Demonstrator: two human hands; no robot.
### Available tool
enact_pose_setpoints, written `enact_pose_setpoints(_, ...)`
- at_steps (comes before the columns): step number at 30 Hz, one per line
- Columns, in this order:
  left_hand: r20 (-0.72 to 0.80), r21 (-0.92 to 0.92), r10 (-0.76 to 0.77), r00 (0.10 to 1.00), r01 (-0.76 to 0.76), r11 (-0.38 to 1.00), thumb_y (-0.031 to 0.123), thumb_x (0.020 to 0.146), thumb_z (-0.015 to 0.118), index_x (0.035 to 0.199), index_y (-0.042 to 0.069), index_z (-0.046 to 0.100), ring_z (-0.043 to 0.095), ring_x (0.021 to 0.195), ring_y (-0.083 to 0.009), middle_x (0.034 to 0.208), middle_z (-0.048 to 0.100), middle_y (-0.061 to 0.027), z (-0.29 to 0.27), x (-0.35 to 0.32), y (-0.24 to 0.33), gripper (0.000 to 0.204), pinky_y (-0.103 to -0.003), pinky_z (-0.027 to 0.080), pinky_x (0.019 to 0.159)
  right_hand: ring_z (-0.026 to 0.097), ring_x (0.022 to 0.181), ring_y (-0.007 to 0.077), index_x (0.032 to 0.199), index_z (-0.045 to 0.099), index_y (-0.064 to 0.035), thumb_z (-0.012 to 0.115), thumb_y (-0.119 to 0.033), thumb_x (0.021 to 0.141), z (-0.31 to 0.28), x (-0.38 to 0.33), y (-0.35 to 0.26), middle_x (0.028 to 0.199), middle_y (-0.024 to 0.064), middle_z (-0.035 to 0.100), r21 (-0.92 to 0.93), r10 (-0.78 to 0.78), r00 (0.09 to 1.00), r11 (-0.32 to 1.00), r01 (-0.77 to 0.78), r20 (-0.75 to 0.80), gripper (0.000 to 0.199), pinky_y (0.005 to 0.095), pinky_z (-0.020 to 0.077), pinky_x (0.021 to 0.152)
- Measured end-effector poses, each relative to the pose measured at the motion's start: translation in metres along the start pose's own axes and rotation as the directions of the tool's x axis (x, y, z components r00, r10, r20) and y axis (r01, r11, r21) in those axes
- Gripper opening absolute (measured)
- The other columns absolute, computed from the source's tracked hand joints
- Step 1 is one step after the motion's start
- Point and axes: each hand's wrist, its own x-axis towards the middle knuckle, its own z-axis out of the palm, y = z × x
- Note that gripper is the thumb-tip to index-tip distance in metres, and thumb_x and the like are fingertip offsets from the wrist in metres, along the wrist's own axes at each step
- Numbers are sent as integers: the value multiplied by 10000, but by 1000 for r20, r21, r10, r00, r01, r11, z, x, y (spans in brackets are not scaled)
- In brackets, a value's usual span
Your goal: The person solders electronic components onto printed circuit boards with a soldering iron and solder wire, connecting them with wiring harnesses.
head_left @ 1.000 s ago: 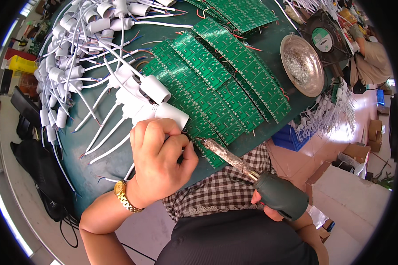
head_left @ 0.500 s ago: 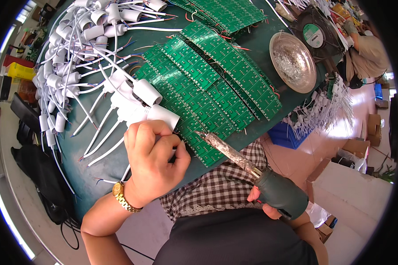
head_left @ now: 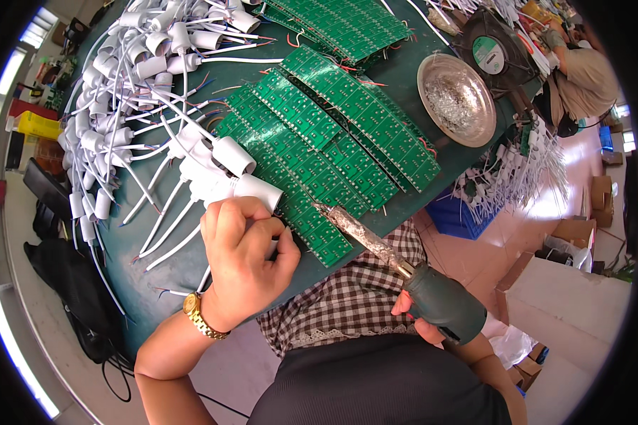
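My left hand point(head_left: 242, 251), with a gold watch point(head_left: 200, 316) on the wrist, is closed with curled fingers beside the nearest white lamp socket point(head_left: 259, 191). What its fingers pinch, if anything, is hidden. My right hand point(head_left: 427, 330) grips a soldering iron point(head_left: 446, 304) by its dark green handle. The iron's crusted metal shaft slants up to the left, and its tip lies over the near part of the green circuit boards point(head_left: 290, 166). Whether the tip touches a board I cannot tell. More white sockets with cables lie just beyond my left hand.
A heap of white sockets with cables point(head_left: 149, 67) covers the table's left side. More boards point(head_left: 347, 28) lie at the back. To the right are a metal dish point(head_left: 456, 99) with silvery scraps, a black fan point(head_left: 490, 53) and a blue crate point(head_left: 461, 216). Another person point(head_left: 581, 78) sits at far right.
The view has shifted slightly, so the boards and dish appear a little farther left. Both hands keep nearly the same pose, and the iron stays in my right hand.
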Motion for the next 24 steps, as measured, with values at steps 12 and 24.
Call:
enact_pose_setpoints(12,7,-10,-15,1000,15,1000,-39,632,722,769,54,620,493,823,-288,909,504,-102,-2,-1,0,195,-376,409,735,643,828,213,1160,513,32,639,-207,848,3,-5,21,952,104,589,101,-143,973,981,164,-183,413,344,547,760)
enact_pose_setpoints(24,219,127,-18,976,-10,992,111,646,786,1049,58,638,530,1038,-314,1095,539,-99,-18,-5,10,433,-465,398,873,625,802,207,1248,463,48,622,-297,936,3,3,38,968,113,577,-98,-337,920,941,324,-201,491,348,556,739)
